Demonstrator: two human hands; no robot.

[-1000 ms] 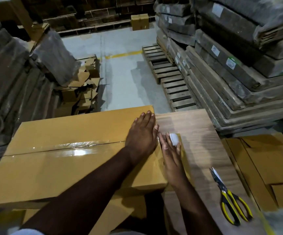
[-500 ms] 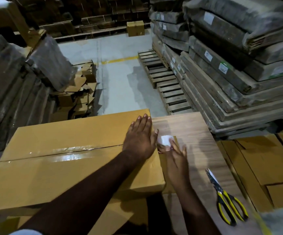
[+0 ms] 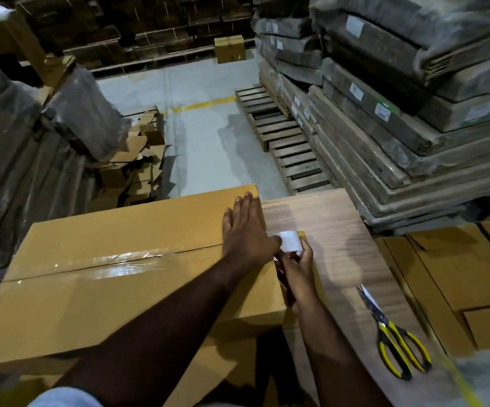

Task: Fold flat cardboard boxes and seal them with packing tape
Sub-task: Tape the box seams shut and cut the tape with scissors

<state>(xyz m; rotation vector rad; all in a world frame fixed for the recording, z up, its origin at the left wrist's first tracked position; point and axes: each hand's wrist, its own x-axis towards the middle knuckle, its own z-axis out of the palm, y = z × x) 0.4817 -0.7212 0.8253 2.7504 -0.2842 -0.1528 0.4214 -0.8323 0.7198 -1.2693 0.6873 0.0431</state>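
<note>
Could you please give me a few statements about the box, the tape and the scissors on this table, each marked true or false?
1. The left hand lies flat on top of the cardboard box. True.
2. The right hand holds the scissors. False: the scissors lie untouched on the wooden table; the right hand holds the tape roll.
3. Clear tape already runs along the box's centre seam. True.
4. The scissors have red handles. False: they are yellow and black.
5. The tape roll sits at the box's left end. False: it is at the right end.
</note>
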